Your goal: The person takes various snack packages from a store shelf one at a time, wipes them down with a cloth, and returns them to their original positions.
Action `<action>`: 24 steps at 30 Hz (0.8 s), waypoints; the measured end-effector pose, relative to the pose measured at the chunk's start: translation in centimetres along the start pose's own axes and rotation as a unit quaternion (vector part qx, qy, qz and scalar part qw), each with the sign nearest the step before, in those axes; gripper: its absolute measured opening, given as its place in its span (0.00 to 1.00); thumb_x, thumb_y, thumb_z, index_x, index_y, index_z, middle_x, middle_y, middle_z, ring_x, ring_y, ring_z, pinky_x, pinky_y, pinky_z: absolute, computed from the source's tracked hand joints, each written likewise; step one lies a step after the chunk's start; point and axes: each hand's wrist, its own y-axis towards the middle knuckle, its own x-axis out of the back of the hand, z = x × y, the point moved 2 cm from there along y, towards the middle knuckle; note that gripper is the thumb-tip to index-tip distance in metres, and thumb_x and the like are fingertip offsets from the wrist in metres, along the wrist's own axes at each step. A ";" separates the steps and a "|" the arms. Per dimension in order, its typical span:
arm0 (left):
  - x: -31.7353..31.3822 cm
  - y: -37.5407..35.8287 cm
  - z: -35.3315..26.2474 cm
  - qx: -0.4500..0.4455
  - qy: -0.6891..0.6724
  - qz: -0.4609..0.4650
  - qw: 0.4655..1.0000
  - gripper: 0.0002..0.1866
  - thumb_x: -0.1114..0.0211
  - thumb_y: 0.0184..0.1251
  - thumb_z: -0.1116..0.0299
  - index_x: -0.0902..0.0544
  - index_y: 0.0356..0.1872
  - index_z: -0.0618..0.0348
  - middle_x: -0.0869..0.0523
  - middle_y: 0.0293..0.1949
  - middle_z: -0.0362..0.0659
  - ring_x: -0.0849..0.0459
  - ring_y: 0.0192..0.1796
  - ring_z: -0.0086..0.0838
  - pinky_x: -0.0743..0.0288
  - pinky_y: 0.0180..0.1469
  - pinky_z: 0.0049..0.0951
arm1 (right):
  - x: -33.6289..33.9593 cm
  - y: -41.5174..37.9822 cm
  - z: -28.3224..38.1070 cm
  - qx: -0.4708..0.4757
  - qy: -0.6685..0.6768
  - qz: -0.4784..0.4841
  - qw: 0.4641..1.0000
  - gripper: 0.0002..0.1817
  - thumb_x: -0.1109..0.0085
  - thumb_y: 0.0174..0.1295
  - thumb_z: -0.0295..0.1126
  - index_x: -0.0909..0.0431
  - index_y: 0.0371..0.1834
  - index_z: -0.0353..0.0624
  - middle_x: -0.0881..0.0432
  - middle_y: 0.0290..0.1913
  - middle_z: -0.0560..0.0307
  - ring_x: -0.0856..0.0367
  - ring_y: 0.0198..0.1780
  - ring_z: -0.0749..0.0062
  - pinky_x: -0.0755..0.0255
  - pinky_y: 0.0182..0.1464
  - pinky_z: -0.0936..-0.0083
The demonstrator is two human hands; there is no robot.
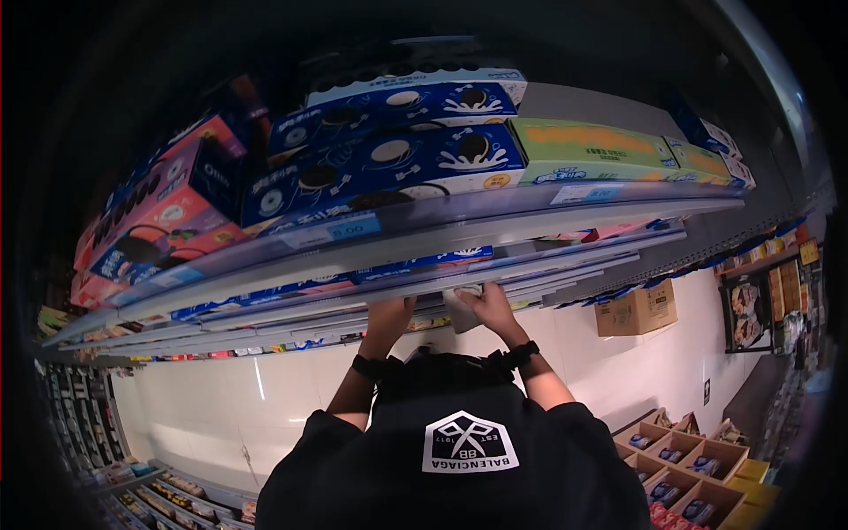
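Both of my hands reach to the shelf edges in front of my black shirt. My right hand (488, 306) is closed on a pale grey cloth (461, 311), which hangs down beside its thumb. To the other side, my left hand (389, 316) is at a lower shelf edge, its fingertips hidden under the ledge. Above both hands juts the top shelf's edge (424, 246) with price tags. On that shelf stand blue cookie boxes (380, 168), a green box (592, 150) and pink-and-blue boxes (159, 212).
A cardboard box (636, 311) sits on the pale floor (309, 415) beyond the shelves. Wooden display bins (698, 455) with packets stand at the lower right. Other stocked shelves (168, 503) are at the lower left, and more goods (782, 291) line the right.
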 end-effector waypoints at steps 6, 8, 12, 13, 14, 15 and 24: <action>-2.0 0.5 1.3 -0.144 0.083 -0.072 0.983 0.19 0.28 0.69 0.60 0.14 0.56 0.57 0.11 0.48 0.54 0.12 0.48 0.56 0.18 0.51 0.51 | 0.1 1.0 0.2 0.008 -0.150 0.019 0.988 0.25 0.29 0.65 0.42 0.18 0.63 0.44 0.14 0.59 0.39 0.15 0.62 0.45 0.21 0.62 0.56; -2.2 0.9 1.2 -0.160 0.094 -0.054 0.981 0.19 0.27 0.68 0.59 0.13 0.56 0.56 0.11 0.45 0.53 0.13 0.47 0.55 0.19 0.50 0.50 | 0.2 0.8 -0.3 0.004 -0.173 0.027 0.985 0.25 0.30 0.64 0.44 0.17 0.61 0.43 0.16 0.61 0.36 0.18 0.63 0.40 0.22 0.64 0.53; -2.7 1.3 1.3 -0.093 0.060 0.066 0.992 0.21 0.26 0.70 0.59 0.16 0.59 0.57 0.13 0.53 0.52 0.15 0.54 0.52 0.22 0.57 0.48 | 0.8 1.5 -2.5 0.062 -0.172 0.014 0.983 0.27 0.29 0.64 0.46 0.17 0.63 0.44 0.17 0.62 0.36 0.18 0.64 0.40 0.22 0.64 0.53; -3.1 1.2 1.7 -0.101 0.084 0.061 0.989 0.21 0.26 0.70 0.59 0.16 0.59 0.57 0.13 0.53 0.52 0.15 0.54 0.53 0.22 0.57 0.48 | 1.3 1.7 -2.7 0.070 -0.170 0.035 0.982 0.27 0.29 0.64 0.45 0.18 0.63 0.44 0.16 0.63 0.37 0.18 0.64 0.40 0.22 0.64 0.53; -3.4 1.1 2.1 -0.107 0.108 0.055 0.987 0.21 0.26 0.70 0.60 0.16 0.59 0.57 0.13 0.53 0.52 0.15 0.54 0.53 0.22 0.57 0.49 | 1.8 1.9 -3.0 0.079 -0.169 0.057 0.981 0.27 0.30 0.64 0.45 0.18 0.64 0.45 0.16 0.63 0.38 0.18 0.63 0.41 0.22 0.64 0.53; -3.5 1.3 2.1 -0.111 0.110 0.057 0.986 0.21 0.26 0.70 0.60 0.16 0.59 0.57 0.13 0.53 0.52 0.15 0.54 0.53 0.22 0.57 0.49 | 2.8 2.0 -2.7 0.078 -0.167 0.052 0.981 0.27 0.30 0.64 0.45 0.18 0.64 0.45 0.16 0.63 0.38 0.18 0.63 0.41 0.22 0.64 0.53; -4.4 1.9 -1.3 -0.026 0.107 0.020 0.994 0.21 0.29 0.70 0.58 0.14 0.58 0.57 0.12 0.56 0.56 0.16 0.59 0.56 0.22 0.60 0.51 | 13.9 1.4 -3.0 0.029 -0.077 0.073 0.994 0.23 0.31 0.64 0.33 0.17 0.62 0.40 0.13 0.59 0.43 0.15 0.62 0.52 0.24 0.65 0.61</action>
